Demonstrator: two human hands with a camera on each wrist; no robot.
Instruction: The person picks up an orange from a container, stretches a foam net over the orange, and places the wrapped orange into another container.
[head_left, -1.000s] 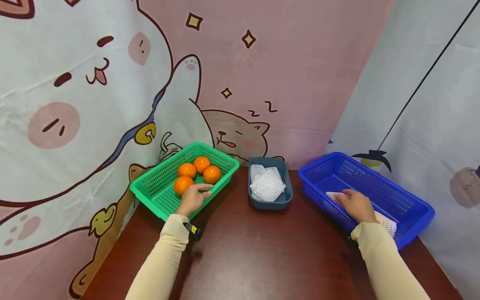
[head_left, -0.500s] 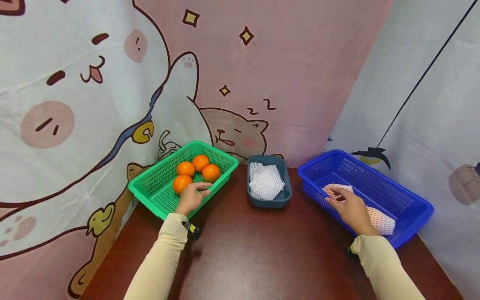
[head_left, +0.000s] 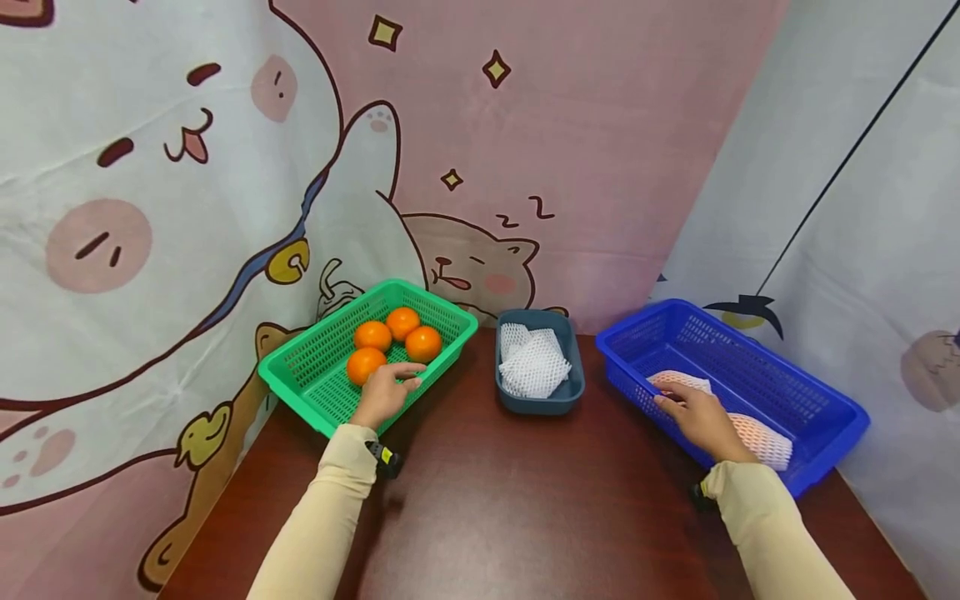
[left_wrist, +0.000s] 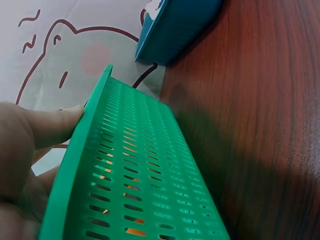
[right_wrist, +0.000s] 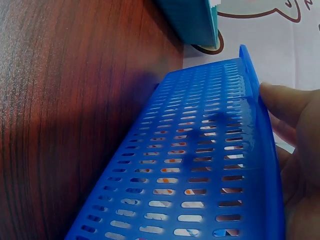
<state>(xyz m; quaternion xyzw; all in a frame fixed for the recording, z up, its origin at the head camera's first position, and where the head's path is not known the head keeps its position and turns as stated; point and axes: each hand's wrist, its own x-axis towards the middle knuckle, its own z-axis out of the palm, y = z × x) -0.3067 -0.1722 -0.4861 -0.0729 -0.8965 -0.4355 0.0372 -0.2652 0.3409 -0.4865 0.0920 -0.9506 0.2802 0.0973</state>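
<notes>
My left hand (head_left: 384, 395) is over the near rim of the green basket (head_left: 303, 410), fingers loosely extended, beside the nearest orange (head_left: 365, 366). Its thumb lies by the rim in the left wrist view. Several oranges sit in that basket. On the right, my right hand (head_left: 705, 419) reaches over the near side of the blue basket (head_left: 780, 379), fingers relaxed. Two orange-tinted fruits in foam nets lie there: one net-wrapped fruit (head_left: 686, 381) just beyond the fingers, another net-wrapped fruit (head_left: 765, 442) right of the hand. My palm and fingers partly hide both fruits.
Between the baskets stands a small dark blue-grey bin (head_left: 538, 407) holding white foam nets (head_left: 535, 367). All stand on a dark brown wooden table (head_left: 540, 500). A printed cloth backdrop (head_left: 600, 150) rises behind them.
The right hand has lifted off the net-wrapped fruit and moved slightly toward the near rim, so more of both wrapped fruits shows. The left hand has stayed almost still.
</notes>
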